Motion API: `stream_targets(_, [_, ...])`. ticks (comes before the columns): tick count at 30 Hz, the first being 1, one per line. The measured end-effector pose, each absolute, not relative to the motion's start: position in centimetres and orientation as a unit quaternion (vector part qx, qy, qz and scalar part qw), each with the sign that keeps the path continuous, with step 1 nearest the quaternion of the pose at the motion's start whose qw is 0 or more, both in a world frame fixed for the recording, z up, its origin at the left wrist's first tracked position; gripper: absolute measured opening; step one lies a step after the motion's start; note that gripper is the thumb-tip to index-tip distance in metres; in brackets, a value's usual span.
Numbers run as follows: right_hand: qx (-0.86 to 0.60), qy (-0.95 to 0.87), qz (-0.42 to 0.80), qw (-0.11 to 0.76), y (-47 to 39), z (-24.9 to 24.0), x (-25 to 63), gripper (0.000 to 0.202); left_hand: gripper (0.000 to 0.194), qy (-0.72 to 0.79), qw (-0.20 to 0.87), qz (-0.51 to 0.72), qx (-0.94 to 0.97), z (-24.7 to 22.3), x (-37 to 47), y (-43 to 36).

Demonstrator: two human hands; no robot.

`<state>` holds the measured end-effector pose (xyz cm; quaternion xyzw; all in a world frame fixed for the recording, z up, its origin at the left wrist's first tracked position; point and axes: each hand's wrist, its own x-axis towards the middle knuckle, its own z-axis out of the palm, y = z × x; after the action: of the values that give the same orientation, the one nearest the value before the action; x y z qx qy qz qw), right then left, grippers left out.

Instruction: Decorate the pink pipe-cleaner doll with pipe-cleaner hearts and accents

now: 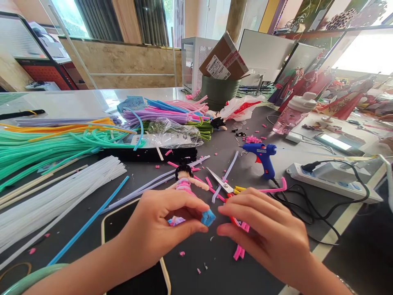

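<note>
Between the thumb and fingertips of my left hand [167,217] is a small blue piece [208,217]. Just right of it, my right hand [265,231] has its thumb and fingers apart, with nothing between the tips. Behind my left hand lies a small doll [183,180] with black hair, a pink striped body and beige arms. Scissors [225,185] with red handles lie open behind my right hand, which partly hides them. Pink stem pieces [239,251] rest below. A phone [138,270] is under my left forearm, and a small multicoloured piece [176,221] shows behind my left fingers.
A blue glue gun [264,157] and a power strip [334,182] with black cables are at the right. White stems [61,196] and green stems [55,143] cover the left. A pink bottle [293,112] and a green bin [219,92] holding a box stand farther back.
</note>
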<state>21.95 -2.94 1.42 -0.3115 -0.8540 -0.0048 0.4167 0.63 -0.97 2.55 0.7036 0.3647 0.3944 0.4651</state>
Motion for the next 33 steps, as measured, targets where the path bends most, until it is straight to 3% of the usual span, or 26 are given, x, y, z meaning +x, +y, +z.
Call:
stream_targets(7, [-0.301,-0.852,0.014,0.427,-3.5,0.6,21.4,0.01,0.014,0.352,0.441,0.389,0.728,2.1,0.9,-1.3])
stream_targets(14, [-0.315,-0.844,-0.015,0.434,-4.2,0.8,21.2,0.006,0.025,0.354,0.442,0.424,0.707,1.5,1.6,-2.1])
stream_targets(20, [-0.321,-0.846,-0.011,0.425,-4.6,0.7,21.5,0.009,0.023,0.355,0.434,0.47,0.682,0.3,2.2,-3.2])
stream_targets(33, [-0.338,-0.846,0.007,0.411,-5.0,0.6,21.4,0.011,0.015,0.36,0.443,0.438,0.695,0.7,2.0,-3.3])
